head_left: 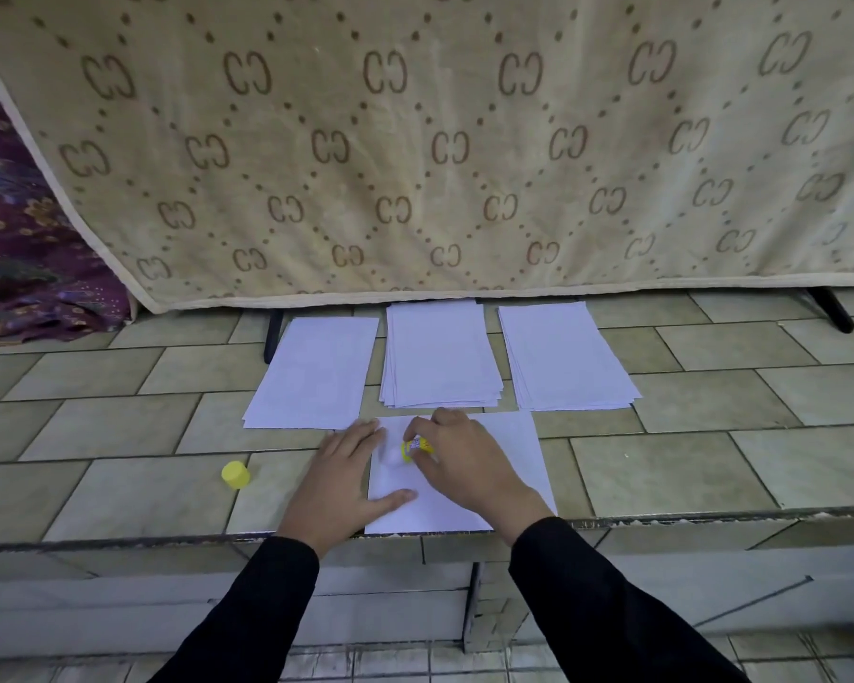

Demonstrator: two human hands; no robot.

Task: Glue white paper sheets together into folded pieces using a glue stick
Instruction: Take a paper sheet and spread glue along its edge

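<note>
A white paper sheet (509, 465) lies on the tiled ledge near its front edge. My left hand (348, 478) lies flat with straight fingers, pressing the sheet's left side down. My right hand (464, 453) grips a yellow glue stick (415, 447), its tip down on the sheet. The stick's yellow cap (235, 474) stands off to the left on the tiles. Behind the sheet lie three lots of white paper: a thin one at the left (316, 374), a stack in the middle (440, 357), and a stack at the right (563, 357).
A beige patterned cloth (415, 140) hangs behind the papers, covering a frame with dark legs (831, 310). Purple floral fabric (26, 239) sits at far left. The tiled ledge (711, 465) ends in a worn front edge just below the sheet.
</note>
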